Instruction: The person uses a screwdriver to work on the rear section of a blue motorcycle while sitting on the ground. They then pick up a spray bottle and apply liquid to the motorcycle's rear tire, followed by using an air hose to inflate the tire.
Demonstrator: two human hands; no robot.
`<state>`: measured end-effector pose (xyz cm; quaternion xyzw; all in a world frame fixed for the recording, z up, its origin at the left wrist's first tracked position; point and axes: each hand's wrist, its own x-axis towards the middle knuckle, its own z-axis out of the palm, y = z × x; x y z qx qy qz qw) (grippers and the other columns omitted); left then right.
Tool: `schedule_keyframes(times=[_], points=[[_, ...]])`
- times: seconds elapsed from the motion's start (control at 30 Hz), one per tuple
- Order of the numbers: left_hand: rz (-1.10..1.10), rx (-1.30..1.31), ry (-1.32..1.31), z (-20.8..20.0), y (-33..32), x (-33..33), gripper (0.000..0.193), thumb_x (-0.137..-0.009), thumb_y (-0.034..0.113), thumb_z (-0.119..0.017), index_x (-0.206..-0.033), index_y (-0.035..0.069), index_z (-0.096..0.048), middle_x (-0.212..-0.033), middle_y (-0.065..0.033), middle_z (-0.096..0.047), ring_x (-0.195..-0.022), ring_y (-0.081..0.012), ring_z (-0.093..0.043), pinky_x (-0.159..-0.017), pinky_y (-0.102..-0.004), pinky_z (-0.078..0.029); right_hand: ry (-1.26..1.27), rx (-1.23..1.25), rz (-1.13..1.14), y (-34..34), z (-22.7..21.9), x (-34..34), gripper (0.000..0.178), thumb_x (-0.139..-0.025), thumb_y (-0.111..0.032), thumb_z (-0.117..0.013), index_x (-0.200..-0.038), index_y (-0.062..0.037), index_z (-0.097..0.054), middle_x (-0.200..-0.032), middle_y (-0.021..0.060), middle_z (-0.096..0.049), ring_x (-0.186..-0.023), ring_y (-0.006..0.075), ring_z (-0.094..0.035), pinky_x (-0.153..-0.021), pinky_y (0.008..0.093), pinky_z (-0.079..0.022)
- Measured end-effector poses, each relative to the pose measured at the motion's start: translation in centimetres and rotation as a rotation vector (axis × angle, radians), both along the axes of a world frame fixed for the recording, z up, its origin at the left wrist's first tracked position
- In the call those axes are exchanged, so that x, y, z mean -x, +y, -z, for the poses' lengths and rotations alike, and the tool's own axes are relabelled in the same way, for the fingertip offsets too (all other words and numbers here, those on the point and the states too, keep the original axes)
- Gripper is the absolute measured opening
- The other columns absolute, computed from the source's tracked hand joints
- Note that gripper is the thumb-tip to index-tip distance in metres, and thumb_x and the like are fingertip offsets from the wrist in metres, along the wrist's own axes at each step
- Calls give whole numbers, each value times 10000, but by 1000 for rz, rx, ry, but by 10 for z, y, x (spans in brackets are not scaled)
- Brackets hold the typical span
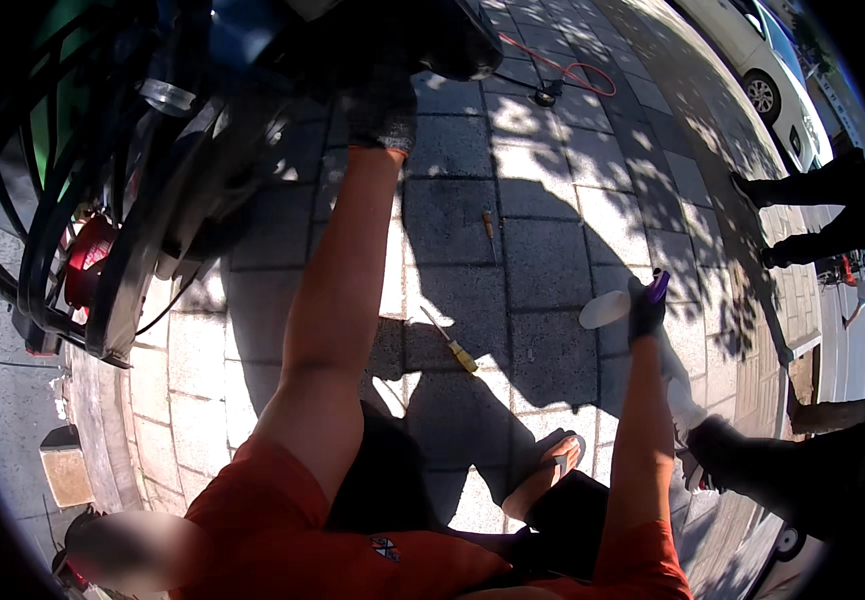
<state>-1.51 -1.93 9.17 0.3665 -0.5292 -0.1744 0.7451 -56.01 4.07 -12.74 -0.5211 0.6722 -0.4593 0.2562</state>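
My left hand (383,115), in a dark glove with an orange cuff, reaches up to the dark body of a vehicle (453,45). Its fingers are lost in shadow against that body, so their grip cannot be made out. Out to the right, my gloved right hand (646,312) is closed round a spray bottle (605,310) with a white body and a purple trigger head. The bottle is tilted sideways. On the paving between my arms lie two screwdrivers: a yellow-handled one (461,355) and, farther off, an orange-handled one (490,225).
Black bent tubes (103,300) and a red round part (90,260) stand at the left. An orange cord (588,80) runs over the paving at the top. People in dark trousers (813,215) stand at the right, with a white car (753,60) beyond. My sandalled foot (545,472) is below.
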Motion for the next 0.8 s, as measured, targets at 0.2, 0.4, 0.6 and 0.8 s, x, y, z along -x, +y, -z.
schedule_keyframes(times=[0.2, 0.4, 0.6, 0.8], points=[[-12, 14, 63, -8, 26, -15, 433, -1066, 199, -513, -1483, 87, -485, -1479, -161, -499, -1285, -323, -574, -1006, -433, -564, 261, 47, -302, 10, -53, -116, 549, -912, -239, -739, -1390, -44, -553, -1108, 93, -683, -994, 203, -655, -880, 361, -522], [-53, -35, 46, -17, 36, -16, 430, -1071, 230, -506, -1474, 81, -489, -1468, -146, -515, -1260, -303, -597, -971, -422, -572, -79, 172, -635, 32, -151, -250, 599, -838, -204, -804, -1369, -25, -592, -989, 74, -706, -848, 145, -674, -783, 309, -541], [-384, -74, -402, 0, 27, -44, 408, -1075, 265, -511, -1427, 61, -514, -1386, -128, -591, -1166, -248, -658, -852, -389, -599, 111, 496, -528, 50, -226, -343, 501, -849, -253, -777, -1279, -33, -645, -1118, 142, -743, -950, 272, -733, -843, 363, -561], [-119, -273, -65, -16, 47, -65, 366, -1077, 227, -458, -1373, 38, -562, -1322, -158, -627, -1151, -272, -641, -891, -364, -558, 10, 553, -496, 43, -236, -380, 346, -848, -271, -779, -1100, -53, -688, -955, 160, -720, -890, 329, -716, -802, 394, -559]])
